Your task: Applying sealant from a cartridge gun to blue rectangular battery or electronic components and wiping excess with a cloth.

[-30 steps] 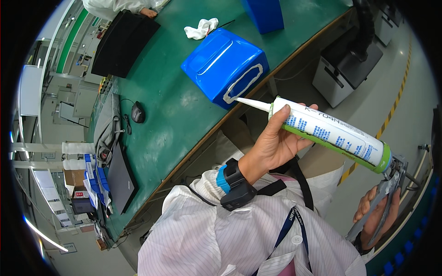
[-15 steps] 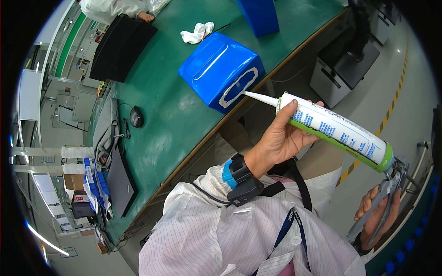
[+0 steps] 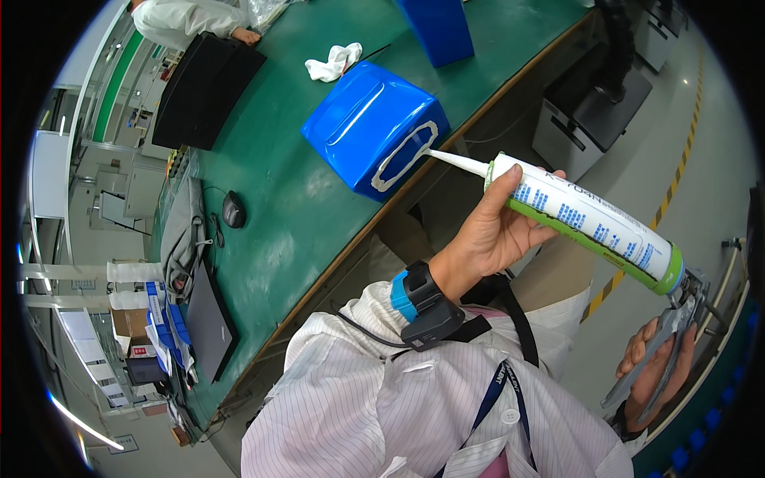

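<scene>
A white and green sealant cartridge sits in a caulking gun. My left hand wraps around the cartridge's front part from below. My right hand grips the gun's grey metal handle and trigger at the lower right. The cartridge's white nozzle tip touches the end face of a blue plastic box, where a white bead of sealant traces a rounded rectangle. The box lies on the green workbench close to its front edge.
A white rag and a second blue box lie behind the first. A black mouse, a laptop and a black case are on the bench. Another person's hand rests at the far end. A grey cabinet stands on the floor.
The cartridge and both hands have shifted slightly up and toward the blue box; the nozzle tip has closed in on the white bead on the box's end face.
</scene>
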`<act>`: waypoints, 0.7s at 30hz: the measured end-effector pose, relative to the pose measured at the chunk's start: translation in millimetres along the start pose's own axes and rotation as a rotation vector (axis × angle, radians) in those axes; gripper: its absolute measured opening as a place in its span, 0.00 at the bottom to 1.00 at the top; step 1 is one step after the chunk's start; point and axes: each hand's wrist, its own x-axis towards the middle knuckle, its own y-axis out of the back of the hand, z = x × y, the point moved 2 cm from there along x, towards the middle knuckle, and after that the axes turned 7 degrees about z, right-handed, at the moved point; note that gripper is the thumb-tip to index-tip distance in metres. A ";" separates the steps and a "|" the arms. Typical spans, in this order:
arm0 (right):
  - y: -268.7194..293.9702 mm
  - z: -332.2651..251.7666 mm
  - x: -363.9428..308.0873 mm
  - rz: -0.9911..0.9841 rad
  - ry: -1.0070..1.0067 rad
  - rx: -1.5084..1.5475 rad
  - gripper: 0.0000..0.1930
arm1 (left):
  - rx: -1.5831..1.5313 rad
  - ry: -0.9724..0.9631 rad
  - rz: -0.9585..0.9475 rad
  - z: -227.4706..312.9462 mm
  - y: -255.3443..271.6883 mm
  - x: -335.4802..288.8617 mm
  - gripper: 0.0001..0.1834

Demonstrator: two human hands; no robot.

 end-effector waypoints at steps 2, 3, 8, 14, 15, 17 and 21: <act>-0.8 -0.3 -0.1 0.020 0.002 0.004 0.35 | 0.002 0.004 -0.002 -0.3 0.6 0.8 0.27; -0.6 -0.3 -0.1 0.013 0.003 0.001 0.35 | 0.002 0.008 -0.004 -0.4 0.8 1.1 0.27; 0.4 0.9 0.2 0.011 -0.013 0.002 0.35 | 0.025 -0.020 0.011 2.6 -1.7 -7.6 0.27; -2.4 1.1 3.0 0.008 -0.008 0.021 0.35 | 0.025 -0.016 0.023 0.4 -0.9 0.2 0.26; -1.6 1.0 3.3 0.004 -0.007 0.022 0.35 | 0.022 -0.013 0.025 0.7 -1.1 0.7 0.26; -1.5 1.7 4.1 -0.001 -0.005 0.023 0.35 | 0.020 -0.011 0.013 2.9 -1.6 2.0 0.26; -1.2 1.7 6.4 0.001 0.000 0.044 0.35 | 0.021 0.003 -0.007 4.4 -1.8 6.3 0.27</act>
